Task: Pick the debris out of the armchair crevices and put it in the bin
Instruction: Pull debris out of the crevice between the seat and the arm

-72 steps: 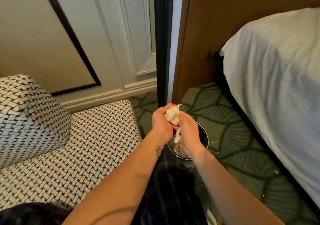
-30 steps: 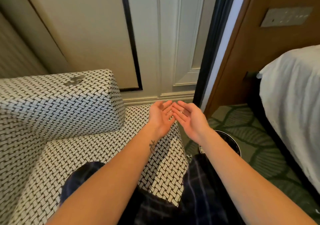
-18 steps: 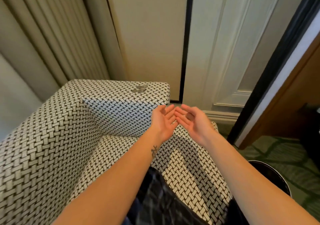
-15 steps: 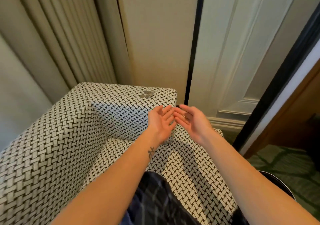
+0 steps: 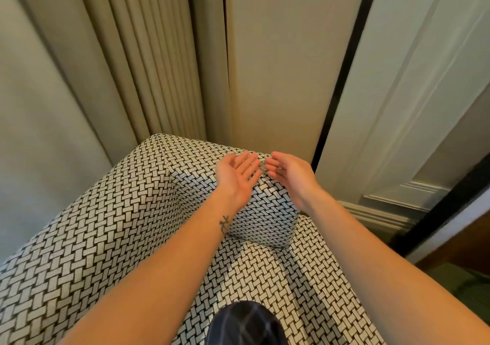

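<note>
Hands back from the bin, closing on scraps on the armrest top

A couple of seconds ago both hands worked a white wad over the bin. That bin is now out of view, and the view has swung to the armchair (image 5: 106, 225). The left hand (image 5: 238, 176) lies palm up with straight fingers and the right hand (image 5: 290, 172) faces it with fingers loosely bent; neither holds anything. They have come from above the seat to the top of the armrest (image 5: 265, 212), near its far right corner. There the small grey debris (image 5: 263, 169) shows between the fingertips, lying on the weave and apparently untouched. One load seems binned and the next pickup is starting. The flat scraps probably call for a pinch, or a sweep into the left palm.
</note>
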Demonstrator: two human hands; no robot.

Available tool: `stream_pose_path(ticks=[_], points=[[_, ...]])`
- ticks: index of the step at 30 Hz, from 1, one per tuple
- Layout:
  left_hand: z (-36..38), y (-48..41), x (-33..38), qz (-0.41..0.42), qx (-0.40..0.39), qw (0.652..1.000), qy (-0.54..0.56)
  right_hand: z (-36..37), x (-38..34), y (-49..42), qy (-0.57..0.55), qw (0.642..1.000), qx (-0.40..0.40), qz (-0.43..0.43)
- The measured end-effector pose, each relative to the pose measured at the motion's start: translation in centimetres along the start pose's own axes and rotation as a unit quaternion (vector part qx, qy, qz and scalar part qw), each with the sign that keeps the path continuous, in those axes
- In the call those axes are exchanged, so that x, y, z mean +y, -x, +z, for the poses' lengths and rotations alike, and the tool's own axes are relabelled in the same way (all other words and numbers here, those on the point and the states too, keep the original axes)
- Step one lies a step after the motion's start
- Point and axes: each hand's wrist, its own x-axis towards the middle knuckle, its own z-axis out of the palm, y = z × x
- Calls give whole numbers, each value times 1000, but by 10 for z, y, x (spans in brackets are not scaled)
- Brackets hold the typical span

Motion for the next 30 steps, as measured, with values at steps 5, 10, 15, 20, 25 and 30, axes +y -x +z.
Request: stream_pose_path(ticks=[5,10,15,20,25,30], points=[[-12,-20,5,1,17,1000,23,9,7,-18,108,993,19,-52],[-8,-29,4,48,11,999,-20,9,15,-27,198,974,4,-113],[-1,-40,-1,202,43,943,-262,12,29,-37,291,942,2,-169],[-23,-59,-3,330,45,771,-542,9,40,-52,443,872,-10,-209],[-37,-70,-15,374,1,549,-747,5,44,-63,484,845,-35,-223],[-41,-72,-12,375,-31,514,-770,2,43,-66,445,865,-22,-229]])
